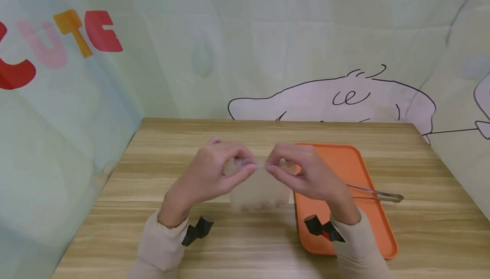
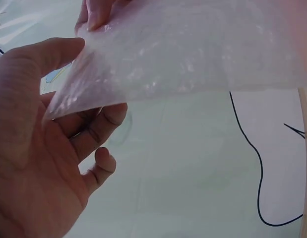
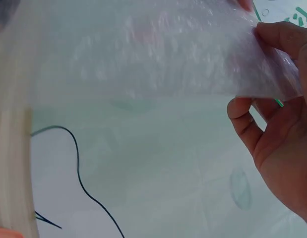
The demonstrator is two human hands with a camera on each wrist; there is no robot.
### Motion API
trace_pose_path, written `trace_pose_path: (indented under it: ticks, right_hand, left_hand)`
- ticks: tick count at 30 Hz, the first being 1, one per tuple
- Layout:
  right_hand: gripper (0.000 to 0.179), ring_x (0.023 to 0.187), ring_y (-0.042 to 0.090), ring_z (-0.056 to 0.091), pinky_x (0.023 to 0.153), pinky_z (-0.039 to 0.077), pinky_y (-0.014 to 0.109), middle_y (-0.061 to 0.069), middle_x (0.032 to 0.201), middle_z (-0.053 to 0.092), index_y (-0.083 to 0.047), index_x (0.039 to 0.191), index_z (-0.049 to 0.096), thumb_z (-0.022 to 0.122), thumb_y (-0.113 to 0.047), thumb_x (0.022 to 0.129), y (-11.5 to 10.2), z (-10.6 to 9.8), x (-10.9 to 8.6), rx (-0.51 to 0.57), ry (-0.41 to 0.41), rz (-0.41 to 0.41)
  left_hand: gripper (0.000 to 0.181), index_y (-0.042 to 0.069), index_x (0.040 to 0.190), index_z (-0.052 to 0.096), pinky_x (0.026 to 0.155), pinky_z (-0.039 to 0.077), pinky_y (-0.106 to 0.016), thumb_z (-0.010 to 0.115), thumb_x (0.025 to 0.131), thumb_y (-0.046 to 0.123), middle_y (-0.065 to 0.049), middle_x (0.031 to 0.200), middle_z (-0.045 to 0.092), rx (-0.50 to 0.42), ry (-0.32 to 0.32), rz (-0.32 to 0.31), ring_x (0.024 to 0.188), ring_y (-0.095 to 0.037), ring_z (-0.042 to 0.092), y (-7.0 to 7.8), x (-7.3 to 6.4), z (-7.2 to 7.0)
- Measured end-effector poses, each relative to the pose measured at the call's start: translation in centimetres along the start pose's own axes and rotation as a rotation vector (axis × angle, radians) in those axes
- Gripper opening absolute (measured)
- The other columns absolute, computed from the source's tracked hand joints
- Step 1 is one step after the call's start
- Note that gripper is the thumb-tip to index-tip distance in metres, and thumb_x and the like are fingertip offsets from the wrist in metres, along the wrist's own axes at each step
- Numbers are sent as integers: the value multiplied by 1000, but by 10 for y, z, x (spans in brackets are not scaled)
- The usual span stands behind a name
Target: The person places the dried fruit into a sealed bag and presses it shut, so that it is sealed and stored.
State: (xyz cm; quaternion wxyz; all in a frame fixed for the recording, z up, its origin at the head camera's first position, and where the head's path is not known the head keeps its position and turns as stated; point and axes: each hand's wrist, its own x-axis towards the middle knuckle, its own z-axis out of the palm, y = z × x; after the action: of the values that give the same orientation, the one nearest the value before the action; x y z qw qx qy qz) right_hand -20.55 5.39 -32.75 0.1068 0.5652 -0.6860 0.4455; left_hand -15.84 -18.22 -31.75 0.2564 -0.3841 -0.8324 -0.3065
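Note:
A clear plastic bag (image 1: pixel 262 187) hangs between my two hands over the middle of the table, with small dark reddish bits along its bottom in the head view. My left hand (image 1: pixel 210 170) pinches its top edge between thumb and index finger. Close beside it, my right hand (image 1: pixel 311 170) pinches the same edge, the fingertips of both hands almost meeting. In the left wrist view the bag's wrinkled film (image 2: pixel 178 54) stretches away from the left hand (image 2: pixel 44 144). The right wrist view has the film (image 3: pixel 158 54) beside the right hand (image 3: pixel 282 134).
An orange tray (image 1: pixel 342 160) lies on the wooden table (image 1: pixel 160 185) at the right, partly under my right forearm. Metal tongs (image 1: pixel 379 193) rest across it, their end past its right rim. Printed cloth (image 1: pixel 172 58) hangs behind and beside the table.

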Motion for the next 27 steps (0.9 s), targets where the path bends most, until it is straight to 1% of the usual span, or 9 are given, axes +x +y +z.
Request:
trace_pose_path:
  ticks: [2, 6, 11, 13, 17, 20, 23, 27]
  right_hand:
    - [18, 75, 7, 58, 65, 50, 26, -8, 84, 63, -15, 90, 65, 66, 3, 92, -1, -4, -2, 0, 1, 17]
    - [18, 75, 7, 58, 67, 51, 28, -9, 84, 64, -15, 91, 66, 66, 2, 91, -3, -7, -4, -13, -9, 44]
    - [15, 74, 6, 55, 62, 47, 27, -10, 84, 63, -17, 92, 67, 69, -2, 91, -5, -4, 0, -46, 4, 54]
    - [15, 73, 6, 55, 61, 46, 27, -9, 83, 63, -16, 92, 67, 69, -1, 90, -5, -2, 1, -58, 18, 41]
    - [14, 72, 7, 54, 62, 48, 26, -7, 79, 61, -13, 88, 66, 68, 1, 90, -4, 4, 3, -85, 53, -7]
    - [12, 70, 6, 54, 63, 47, 22, -6, 77, 60, -13, 86, 65, 66, -1, 91, -2, 5, 4, -109, 74, -35]
    - [10, 70, 6, 55, 64, 47, 20, -6, 77, 61, -13, 86, 66, 66, -4, 92, -2, 6, 4, -120, 75, -47]
    - [10, 72, 6, 56, 64, 49, 22, -6, 79, 62, -12, 87, 65, 66, -4, 91, -4, 8, 4, -121, 63, -35]
  left_hand:
    - [7, 12, 88, 69, 77, 43, -34, 76, 87, 12, 7, 83, 69, -25, 4, -9, 77, -5, 60, -2, -2, -1]
    - [8, 13, 87, 67, 73, 41, -32, 75, 88, 12, 8, 81, 67, -37, 12, 8, 75, -5, 57, -4, -2, 0]
    - [8, 14, 85, 67, 71, 38, -31, 74, 89, 13, 8, 79, 66, -35, 46, 39, 72, -6, 57, -4, 1, 2]
    - [8, 14, 85, 67, 71, 38, -31, 74, 88, 13, 8, 78, 66, -38, 52, 47, 72, -5, 58, -3, 2, 3]
    - [8, 14, 84, 67, 71, 36, -31, 74, 88, 14, 8, 78, 66, -24, 53, 43, 72, -6, 59, -3, 2, 3]
    - [7, 13, 84, 68, 72, 37, -31, 73, 89, 16, 8, 78, 67, -1, 54, 34, 73, -6, 60, -1, 2, 4]
    - [6, 14, 85, 68, 73, 38, -32, 72, 89, 17, 8, 79, 68, 18, 52, 38, 74, -6, 61, 0, 3, 4]
    - [6, 15, 83, 68, 72, 37, -31, 73, 87, 15, 8, 78, 67, 19, 48, 53, 74, -5, 61, 1, 4, 5]
